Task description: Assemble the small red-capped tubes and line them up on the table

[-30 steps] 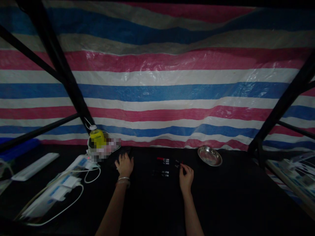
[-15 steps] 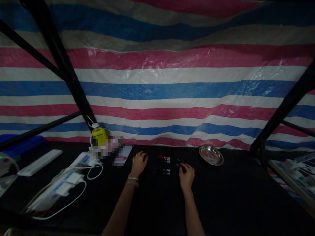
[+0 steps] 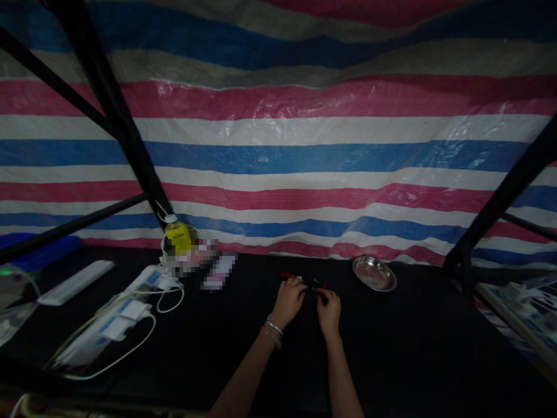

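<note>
My left hand, with bracelets at its wrist, is over the small slim items in the middle of the black table. Its fingers curl inward, thumb towards the right hand; whatever they grip is hidden. Beyond its fingertips lies a small red stick with a silvery end. My right hand is closed in a pinch close by, at a small dark piece too dim to name. A short red piece shows just past its fingertips, and a small dark-and-silver piece lies between the hands.
A round metal dish stands at the back right. To the left are a power strip with white cables, a long white bar, a yellow bottle and a blurred flat card. Black frame posts flank the striped sheet.
My left hand has moved right from beside the items to over them, close to the right hand, covering several black-and-silver ones. My right hand has stayed nearly in place.
</note>
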The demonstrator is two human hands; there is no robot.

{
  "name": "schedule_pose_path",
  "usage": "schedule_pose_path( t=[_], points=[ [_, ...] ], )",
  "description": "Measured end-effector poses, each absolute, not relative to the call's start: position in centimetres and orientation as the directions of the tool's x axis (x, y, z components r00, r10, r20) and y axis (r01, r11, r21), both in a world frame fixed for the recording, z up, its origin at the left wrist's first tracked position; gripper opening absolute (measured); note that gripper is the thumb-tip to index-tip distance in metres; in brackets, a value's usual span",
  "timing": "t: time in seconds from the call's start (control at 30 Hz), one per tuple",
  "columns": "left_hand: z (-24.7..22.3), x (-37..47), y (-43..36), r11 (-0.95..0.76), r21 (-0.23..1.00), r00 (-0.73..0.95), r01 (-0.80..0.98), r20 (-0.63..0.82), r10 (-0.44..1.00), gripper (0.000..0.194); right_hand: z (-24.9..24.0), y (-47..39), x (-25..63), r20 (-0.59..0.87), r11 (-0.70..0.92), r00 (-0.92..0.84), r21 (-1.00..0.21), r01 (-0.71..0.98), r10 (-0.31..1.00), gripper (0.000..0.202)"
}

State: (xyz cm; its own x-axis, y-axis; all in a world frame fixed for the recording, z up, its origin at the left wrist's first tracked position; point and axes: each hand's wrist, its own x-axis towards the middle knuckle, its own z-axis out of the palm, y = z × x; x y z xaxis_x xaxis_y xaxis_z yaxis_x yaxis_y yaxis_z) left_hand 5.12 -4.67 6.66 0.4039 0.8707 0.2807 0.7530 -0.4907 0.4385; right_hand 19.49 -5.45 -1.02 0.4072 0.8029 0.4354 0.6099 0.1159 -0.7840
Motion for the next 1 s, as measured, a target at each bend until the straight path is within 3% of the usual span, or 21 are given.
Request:
schedule_pose_path(
  t=[0.17,0.47,0.83,1.0],
  points=[
    [5.9,8.1,-4.7,-0.592,0.36,0.518,0.721,0.286,0.806,0.036,-1.4,-5.3,19.9,0.418,0.141,0.439,-0.832,0.537,0.795,0.028],
    [4.3,8.7,-5.1,-0.571,0.32,0.5,0.756,0.282,0.819,0.03,-2.9,-4.9,20.7,0.384,0.057,0.535,-0.848,0.528,0.752,0.025],
    [3.3,8.4,-6.4,-0.545,0.36,0.491,0.757,0.236,0.839,0.036,-2.9,-5.2,20.6,0.41,0.064,0.562,-0.844,0.533,0.719,0.021],
    [3.8,8.6,-7.5,-0.508,0.406,0.453,0.76,0.231,0.861,0.039,-1.6,-5.7,20.2,0.371,0.094,0.576,-0.887,0.453,0.728,0.027]
  ],
)
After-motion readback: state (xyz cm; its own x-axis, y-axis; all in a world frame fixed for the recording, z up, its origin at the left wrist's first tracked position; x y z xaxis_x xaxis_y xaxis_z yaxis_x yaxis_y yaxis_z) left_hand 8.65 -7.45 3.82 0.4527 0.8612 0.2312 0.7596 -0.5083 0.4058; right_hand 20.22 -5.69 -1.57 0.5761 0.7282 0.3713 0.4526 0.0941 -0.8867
